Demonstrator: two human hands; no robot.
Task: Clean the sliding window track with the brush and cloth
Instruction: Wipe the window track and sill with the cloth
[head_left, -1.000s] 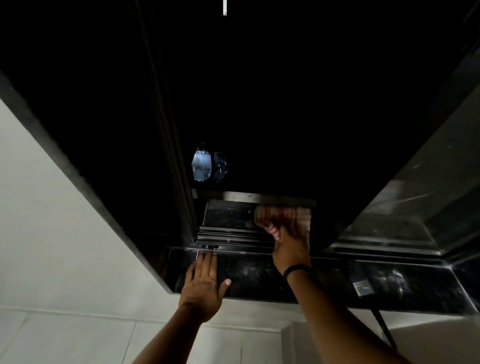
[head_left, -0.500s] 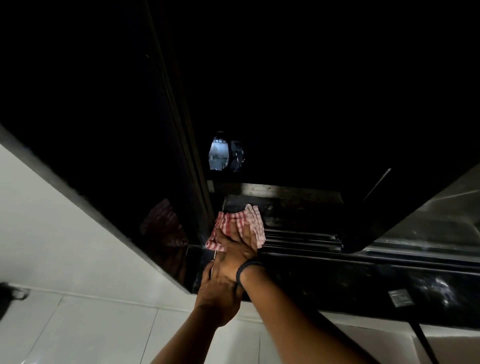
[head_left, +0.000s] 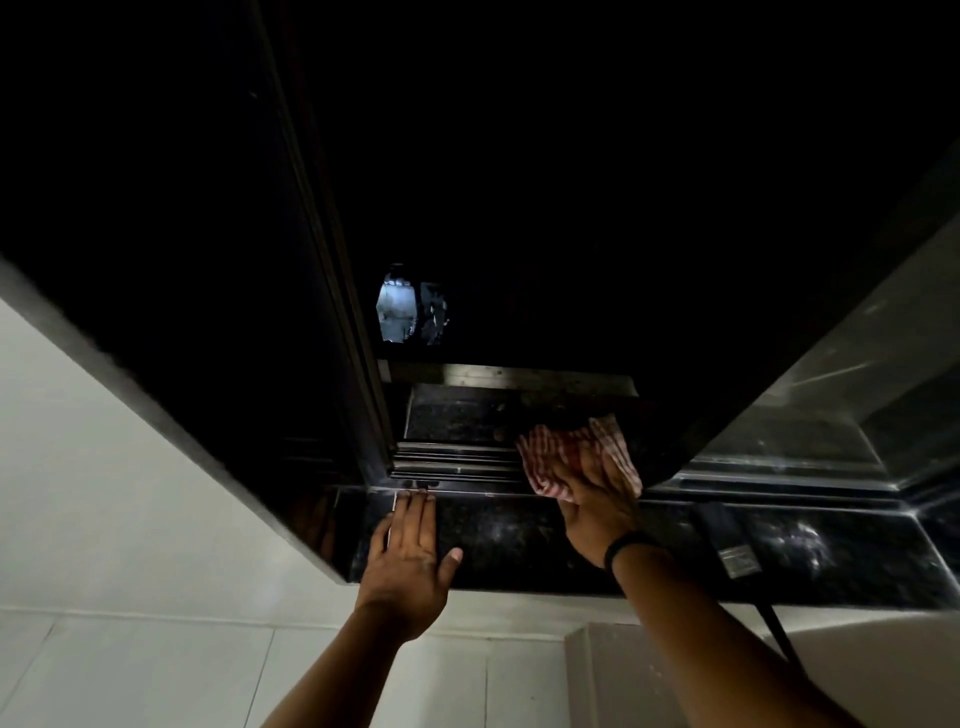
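A red-and-white checked cloth (head_left: 602, 441) lies on the right end of the dark metal window track (head_left: 452, 460). My right hand (head_left: 597, 512) presses down on the cloth, fingers spread over it, a black band on the wrist. My left hand (head_left: 410, 553) rests flat, palm down, on the black speckled stone sill (head_left: 509, 535), its fingertips touching the track's near rail at the left. The window opening above is black. A dark long-handled object (head_left: 727, 540), possibly the brush, lies on the sill to the right.
The sliding panel's dark frame (head_left: 358, 364) stands at the track's left end. A glass pane (head_left: 857, 395) angles away at the right. White wall and tiles (head_left: 130, 665) lie below and left of the sill.
My right hand has slid the cloth along the track from its left end to its right end. My left hand stays flat on the sill, now uncovered by the right arm.
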